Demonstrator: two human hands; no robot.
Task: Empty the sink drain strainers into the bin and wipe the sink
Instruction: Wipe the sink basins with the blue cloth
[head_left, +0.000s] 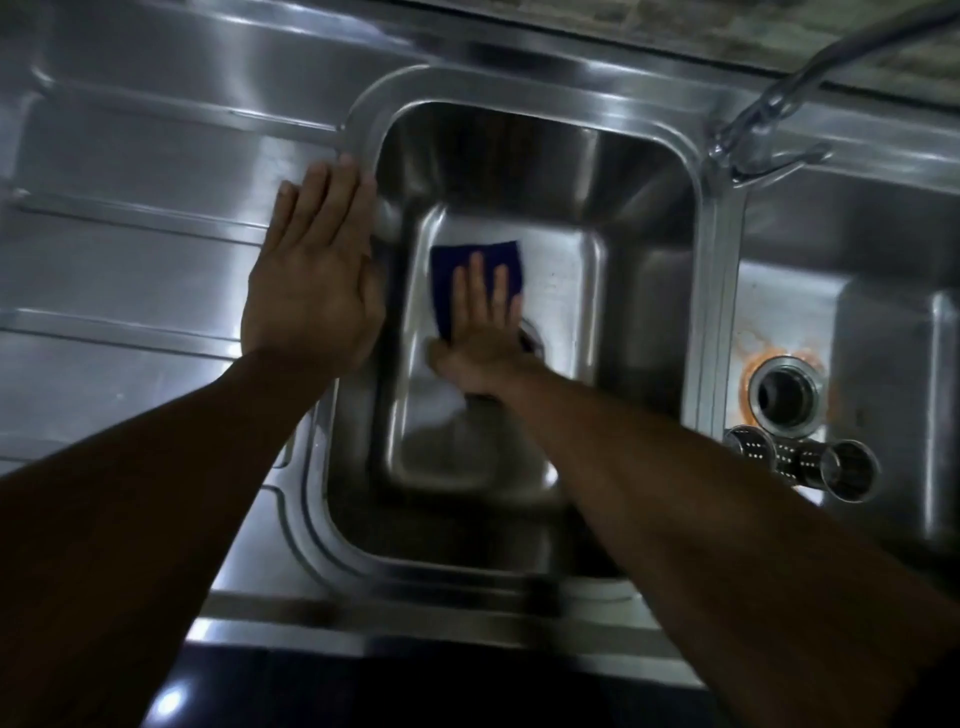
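A steel sink basin (639, 218) fills the middle of the head view. On its floor lies a dark blue cloth (467, 260), and my right hand (480, 332) presses flat on it with straight fingers. Part of this basin's drain (532, 335) shows just right of that hand. My left hand (314, 270) rests flat and open on the basin's left rim, beside the draining board (130, 234). Two perforated metal strainers (800, 460) lie on their sides in the right basin (883, 322), near its open drain hole (785, 393).
A chrome tap (763, 117) stands behind the divider between the two basins, its spout reaching to the upper right. Orange stains ring the right drain. The sink's front edge (415, 623) runs below, with dark floor beneath it.
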